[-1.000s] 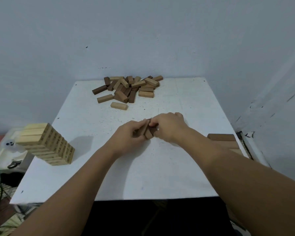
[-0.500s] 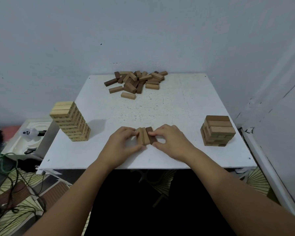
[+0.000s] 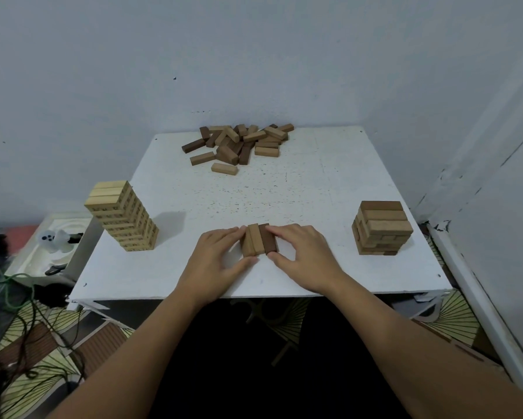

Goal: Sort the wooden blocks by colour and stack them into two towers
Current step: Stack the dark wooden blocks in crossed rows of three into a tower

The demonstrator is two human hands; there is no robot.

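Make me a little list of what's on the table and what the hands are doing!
Table: white table
Far pile: loose blocks, light and dark mixed
Left tower: light blocks, tall
Right tower: brown blocks, shorter
Middle: three blocks side by side, two lighter, one dark
Left hand: fingers touch the row's left side
Right hand: fingers touch the row's right side

A: What sat off the table's (image 3: pixel 329 189) left edge?
B: White tray (image 3: pixel 27 255) on the floor, small white ghost figure (image 3: pixel 50 237) on it. Green cable (image 3: pixel 9 294) and dark cables (image 3: pixel 33 334) ran beside it.
A: Floor?
B: Patterned mat (image 3: pixel 453 316).
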